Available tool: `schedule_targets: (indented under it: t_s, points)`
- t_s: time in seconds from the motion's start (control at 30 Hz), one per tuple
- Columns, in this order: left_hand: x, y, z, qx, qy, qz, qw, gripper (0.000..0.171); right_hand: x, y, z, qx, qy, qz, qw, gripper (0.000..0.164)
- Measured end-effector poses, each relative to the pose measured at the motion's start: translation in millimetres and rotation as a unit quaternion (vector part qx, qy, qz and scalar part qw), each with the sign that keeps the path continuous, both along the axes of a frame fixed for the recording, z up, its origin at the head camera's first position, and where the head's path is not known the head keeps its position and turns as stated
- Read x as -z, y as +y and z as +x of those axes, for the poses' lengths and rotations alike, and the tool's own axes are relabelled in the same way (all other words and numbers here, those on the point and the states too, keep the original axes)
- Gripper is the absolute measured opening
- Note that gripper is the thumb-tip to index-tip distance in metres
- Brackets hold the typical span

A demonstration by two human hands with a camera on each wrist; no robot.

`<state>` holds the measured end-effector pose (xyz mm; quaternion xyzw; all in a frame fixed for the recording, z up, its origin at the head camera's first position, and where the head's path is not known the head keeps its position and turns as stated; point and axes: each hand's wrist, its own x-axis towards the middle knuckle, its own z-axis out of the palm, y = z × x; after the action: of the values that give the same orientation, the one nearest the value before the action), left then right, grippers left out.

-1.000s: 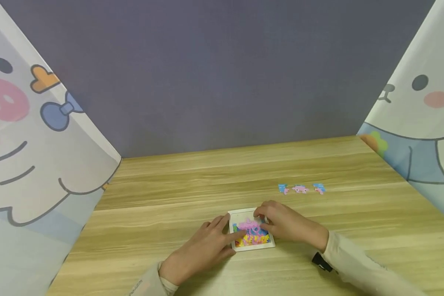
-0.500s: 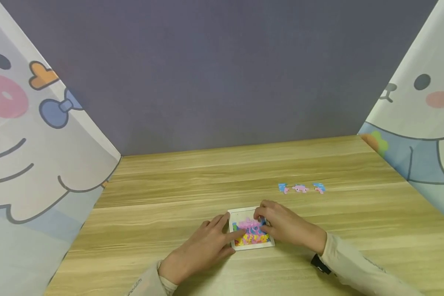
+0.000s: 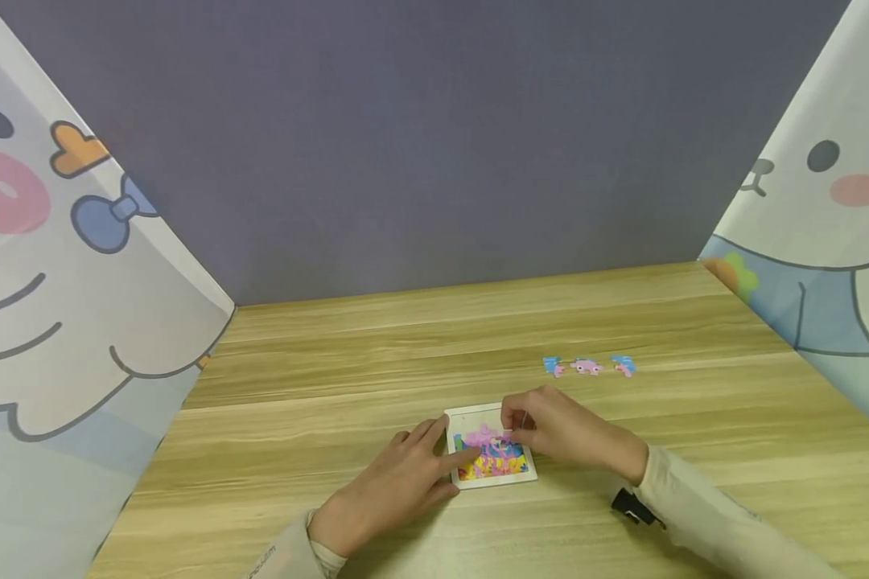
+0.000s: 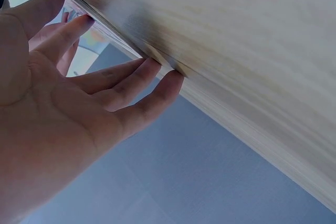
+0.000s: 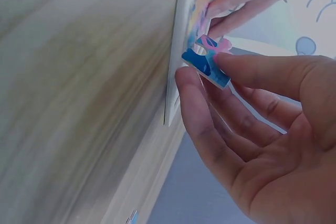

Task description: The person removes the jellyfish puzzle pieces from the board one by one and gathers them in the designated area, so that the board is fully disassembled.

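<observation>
A small white-rimmed puzzle tray (image 3: 496,483) lies on the table, its lower part filled with joined pink, blue and yellow jigsaw pieces. My left hand (image 3: 398,486) rests along its left side in the head view; the index finger lies on the pieces, and other fingers touch the edge. Over the tray's right side, my right hand (image 3: 568,430) holds a jigsaw piece. In the right wrist view that blue-and-pink jigsaw piece (image 5: 198,62) is pinched between thumb and fingertip, tilted and clear of the tray. The tray's upper part shows its pale bare base.
Behind the tray, three loose pieces lie in a row: a blue-and-pink one (image 3: 553,366), a pink one with eyes (image 3: 586,367) and another blue-and-pink one (image 3: 623,365). A grey wall (image 3: 434,145) closes off the table's back, with cartoon panels at both sides.
My right hand has drawn slightly up and right from the tray, with the jigsaw piece in its fingers. The left hand stays in place on the tray.
</observation>
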<state>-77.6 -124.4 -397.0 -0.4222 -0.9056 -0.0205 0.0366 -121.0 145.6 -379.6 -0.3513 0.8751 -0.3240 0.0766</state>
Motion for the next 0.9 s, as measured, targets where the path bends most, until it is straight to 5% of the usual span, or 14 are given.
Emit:
schedule_targets:
  t_s: [0.47, 0.9]
  points:
    - [-0.7, -0.7, -0.8, 0.001, 0.002, 0.0, 1.0, 0.045, -6.7, 4.4, -4.0, 0.015, -0.016, -0.009, 1.0, 0.014]
    - [-0.2, 0.3, -0.9, 0.005, 0.004, 0.006, 1.0, 0.045, -9.1, 19.2, -3.4, 0.045, 0.016, -0.021, 0.999, 0.011]
